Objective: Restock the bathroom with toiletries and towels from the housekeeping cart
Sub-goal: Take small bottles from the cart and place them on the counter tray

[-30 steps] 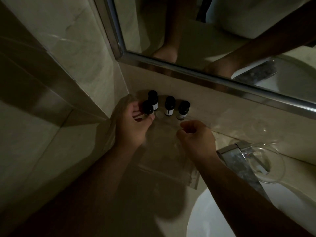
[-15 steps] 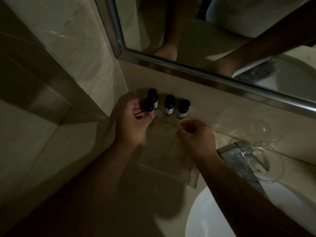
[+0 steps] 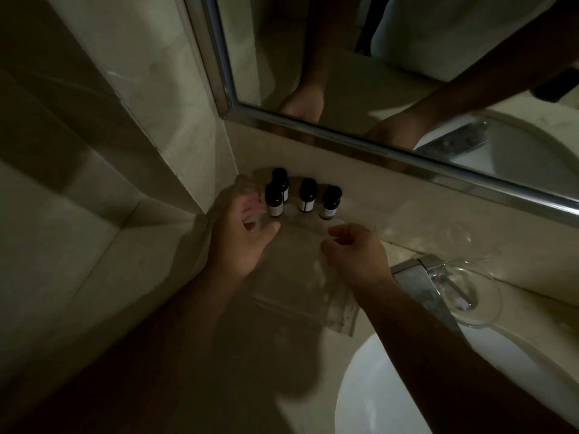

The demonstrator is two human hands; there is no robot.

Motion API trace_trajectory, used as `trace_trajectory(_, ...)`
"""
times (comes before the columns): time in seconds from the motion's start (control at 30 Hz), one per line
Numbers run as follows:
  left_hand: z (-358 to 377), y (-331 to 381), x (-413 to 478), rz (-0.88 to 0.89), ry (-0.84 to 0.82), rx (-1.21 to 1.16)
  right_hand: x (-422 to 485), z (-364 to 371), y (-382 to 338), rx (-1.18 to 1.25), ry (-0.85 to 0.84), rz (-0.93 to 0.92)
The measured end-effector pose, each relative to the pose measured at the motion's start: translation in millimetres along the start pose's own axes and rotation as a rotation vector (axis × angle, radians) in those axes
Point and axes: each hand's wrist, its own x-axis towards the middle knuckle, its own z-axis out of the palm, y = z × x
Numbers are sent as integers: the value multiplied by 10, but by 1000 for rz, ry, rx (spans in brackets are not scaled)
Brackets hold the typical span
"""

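Head cam: I'm setting four small bottles (image 3: 305,195) in the worktop (image 3: 150,261) corner. My left hand (image 3: 241,236) curls beside the front-left one and my right hand (image 3: 355,250) is curled nearby. Can't tell if either grips. Next up, probably straightening the row.

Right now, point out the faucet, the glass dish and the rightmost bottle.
faucet (image 3: 419,277): head view, top of spout.
glass dish (image 3: 484,289): head view, its clear bowl.
rightmost bottle (image 3: 329,203): head view, its dark body.
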Motion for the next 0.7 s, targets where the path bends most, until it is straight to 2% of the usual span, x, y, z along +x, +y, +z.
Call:
trace_trajectory(0.27,-321,-65,-436,-2,-150,343,-416,-140,25,-64,-50,-59)
trace_trajectory(0.43,-518,194,-754,-14,-144,507,-760,-322,26,-170,-70,-110)
trace_trajectory(0.7,-765,916,-1288,101,-115,548,-1279,-875,-239,-311,-25,-226)
